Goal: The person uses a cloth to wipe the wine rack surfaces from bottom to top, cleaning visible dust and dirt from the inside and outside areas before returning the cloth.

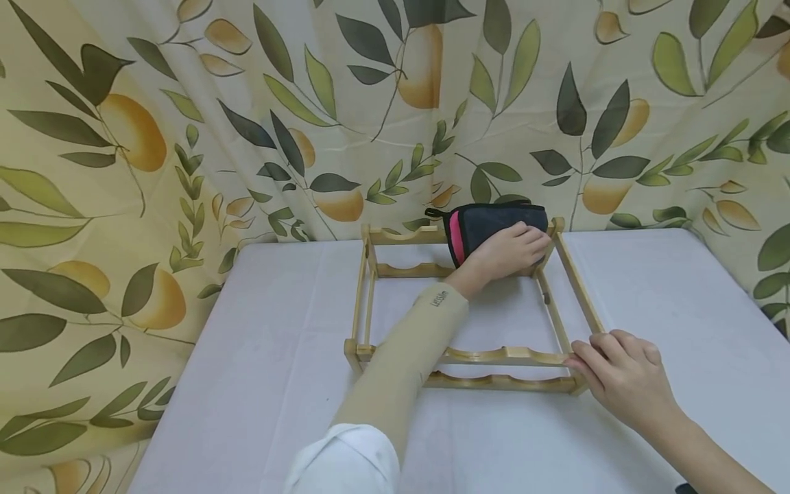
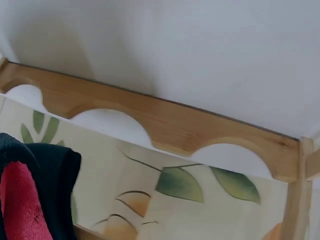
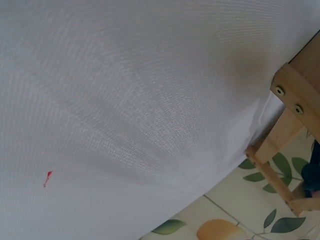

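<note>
A light wooden rack (image 1: 506, 355) with scalloped rails stands on the white-covered table. At its back right corner my left hand (image 1: 509, 250) grips a folded dark navy cloth (image 1: 494, 218) with black edging, a small loop and a pink plush side. The cloth lies over the rear upper rail, and the fingers bend down over it at the corner. In the left wrist view the cloth's pink side (image 2: 22, 200) shows beside a scalloped rail (image 2: 165, 122). My right hand (image 1: 626, 374) holds the rack's front right corner, fingers over the side bar.
A curtain (image 1: 296, 123) printed with leaves and fruit hangs right behind the table's far edge and along the left. The white tablecloth (image 1: 259, 343) spreads around the rack. Metal screw heads show on the rack's end (image 3: 289, 85) in the right wrist view.
</note>
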Action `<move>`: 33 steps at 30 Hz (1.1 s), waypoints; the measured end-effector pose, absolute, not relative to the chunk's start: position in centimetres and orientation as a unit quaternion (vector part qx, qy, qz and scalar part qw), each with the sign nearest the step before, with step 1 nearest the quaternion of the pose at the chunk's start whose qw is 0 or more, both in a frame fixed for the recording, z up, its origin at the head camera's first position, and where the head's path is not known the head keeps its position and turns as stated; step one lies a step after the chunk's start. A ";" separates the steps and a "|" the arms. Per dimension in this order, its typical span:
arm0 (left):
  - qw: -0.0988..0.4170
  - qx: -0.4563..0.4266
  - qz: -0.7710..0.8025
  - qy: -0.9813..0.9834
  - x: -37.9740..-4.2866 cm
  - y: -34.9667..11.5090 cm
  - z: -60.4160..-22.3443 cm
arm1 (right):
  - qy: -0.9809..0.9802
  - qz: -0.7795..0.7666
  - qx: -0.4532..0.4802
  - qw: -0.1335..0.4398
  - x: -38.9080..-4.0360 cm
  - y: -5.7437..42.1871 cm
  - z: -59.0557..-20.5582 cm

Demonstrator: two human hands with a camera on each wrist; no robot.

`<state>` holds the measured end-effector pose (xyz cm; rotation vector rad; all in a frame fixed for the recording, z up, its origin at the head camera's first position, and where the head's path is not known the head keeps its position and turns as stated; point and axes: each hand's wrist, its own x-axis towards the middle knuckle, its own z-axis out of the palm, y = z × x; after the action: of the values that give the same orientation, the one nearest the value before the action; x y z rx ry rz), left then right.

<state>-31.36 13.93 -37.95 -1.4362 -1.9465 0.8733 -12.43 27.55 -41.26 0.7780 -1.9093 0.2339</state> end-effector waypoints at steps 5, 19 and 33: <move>0.275 -0.540 0.324 -0.726 -31.0 14.9 -37.5 | -0.795 0.094 0.323 0.505 -12.4 27.5 -41.2; 0.253 -0.527 0.333 -0.740 -31.4 13.5 -38.0 | -0.800 0.093 0.320 0.499 -12.3 27.7 -41.5; 0.353 -0.544 0.290 -0.704 -30.2 12.3 -36.4 | -0.811 0.086 0.320 0.482 -12.3 28.1 -41.7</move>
<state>-30.18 12.29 -36.39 -1.4068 -1.8211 0.7492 -12.29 28.06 -41.74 0.7787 -1.9766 0.2100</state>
